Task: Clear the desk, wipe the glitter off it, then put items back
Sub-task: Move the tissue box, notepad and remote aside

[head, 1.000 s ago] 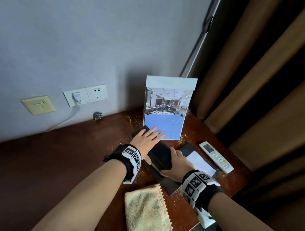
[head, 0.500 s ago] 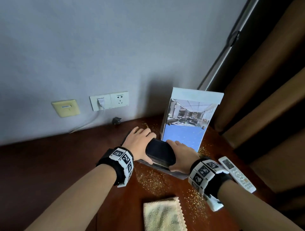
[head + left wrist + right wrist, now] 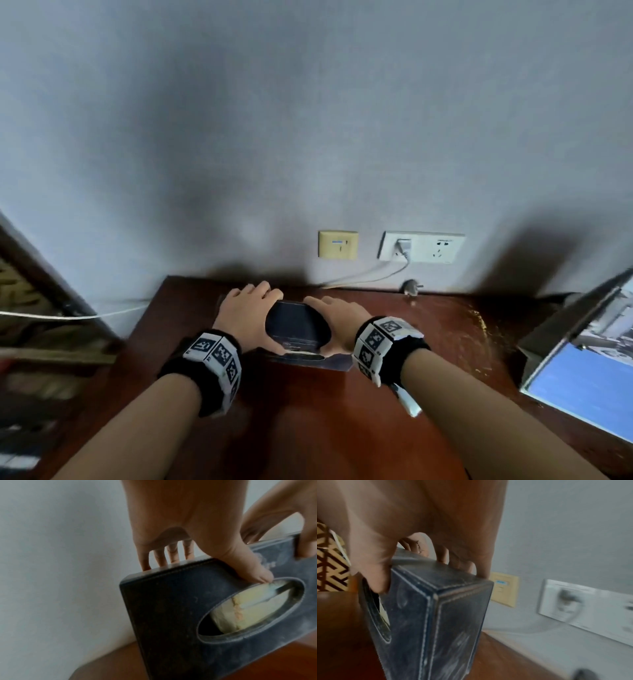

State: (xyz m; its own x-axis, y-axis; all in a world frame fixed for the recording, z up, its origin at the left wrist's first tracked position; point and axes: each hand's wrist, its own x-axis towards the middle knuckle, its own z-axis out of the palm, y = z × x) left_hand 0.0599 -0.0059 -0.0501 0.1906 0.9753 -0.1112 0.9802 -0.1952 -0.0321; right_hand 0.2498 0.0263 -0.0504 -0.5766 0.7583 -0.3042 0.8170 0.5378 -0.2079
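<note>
Fingers [image 3: 173, 553] of both hands curl around the box [image 3: 297, 327], left hand [image 3: 247, 317] and right hand [image 3: 337, 320] at opposite ends, above the desk [image 3: 445, 329].

Head view down over desk [image 3: 308, 428]; wrist views close, sharing tissue box [image 3: 171, 615].

Both hands [image 3: 250, 317] grip dark box [image 3: 296, 323] over desk [image 3: 445, 335]

The tissue box [image 3: 426, 622] looks like dark, scuffed leather with pale stitched edges and a dusty matt sheen; soft pale paper [image 3: 257, 608] shows in its oval opening. The surface [image 3: 342, 428] is reddish-brown wood, smooth and glossy. The wall [image 3: 308, 120] is matt grey
</note>
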